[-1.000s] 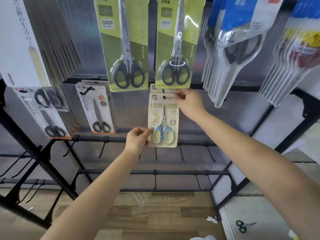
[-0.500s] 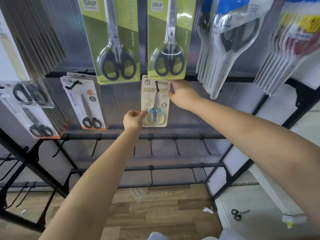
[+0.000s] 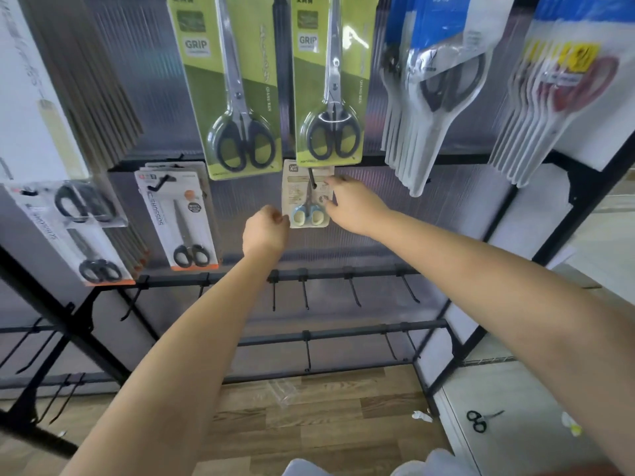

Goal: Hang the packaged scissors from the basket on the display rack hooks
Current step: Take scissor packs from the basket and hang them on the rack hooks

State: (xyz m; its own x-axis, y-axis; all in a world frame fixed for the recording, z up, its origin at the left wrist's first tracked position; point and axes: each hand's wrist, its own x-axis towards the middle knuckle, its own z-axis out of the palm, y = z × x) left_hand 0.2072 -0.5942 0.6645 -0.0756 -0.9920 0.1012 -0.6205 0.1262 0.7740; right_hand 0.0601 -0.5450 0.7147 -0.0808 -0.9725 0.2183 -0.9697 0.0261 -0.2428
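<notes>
Pale-blue-handled packaged scissors (image 3: 307,197), beige card

Display rack (image 3: 343,274), layout. Upper row: two large carded scissors (image 3: 237,84) (image 3: 331,77) side by side at centre; stacked packs (image 3: 433,80) to their right; further stacked packs (image 3: 556,91) at far right. Middle row, below: small scissors pack (image 3: 307,194) on a hook (image 3: 312,178), directly under the right-hand large card. Left hand (image 3: 264,231) at its lower left edge, right hand (image 3: 350,204) at its right edge. Carded scissors (image 3: 178,214) to the left; more packs (image 3: 79,231) at far left. Bare hooks (image 3: 305,293) on the rails beneath. Loose scissors (image 3: 477,420) on the floor, lower right.
</notes>
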